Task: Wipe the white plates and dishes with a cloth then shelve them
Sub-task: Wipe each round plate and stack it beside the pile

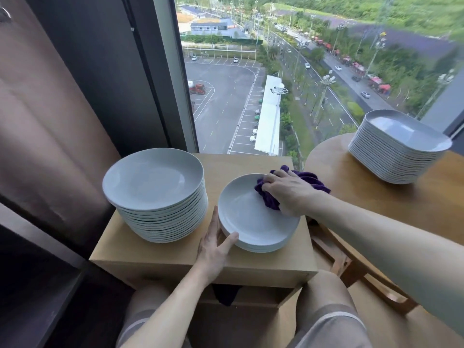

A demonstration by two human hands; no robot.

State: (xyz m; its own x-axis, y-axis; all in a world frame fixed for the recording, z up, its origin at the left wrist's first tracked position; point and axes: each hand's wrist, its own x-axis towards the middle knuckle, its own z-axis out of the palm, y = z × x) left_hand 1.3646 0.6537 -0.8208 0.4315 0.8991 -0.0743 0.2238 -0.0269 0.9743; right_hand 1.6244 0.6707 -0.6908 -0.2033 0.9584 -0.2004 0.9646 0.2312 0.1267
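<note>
On the near right part of the wooden table (251,162), a short stack of round white plates (253,222) sits directly ahead of the seated person. The top plate is the item in hand.

- The purple cloth (267,197) is bunched on the plate's far right portion, with part of it trailing off the rim toward the right.
- The right hand (288,194) is clenched on the cloth and presses it down.
- The left hand (213,249) is released. Its fingers lie straight along the stack's left side, and the thumb touches the near rim.
- A round plate has no long axis. The bare surface lies near and left of the cloth, so the next stroke probably runs toward the bracing left hand.

A tall plate stack (160,197) stands just beside on the left. Rectangular dishes (396,151) are stacked on the round table (376,204), well apart on the right. No shelf can be identified.
</note>
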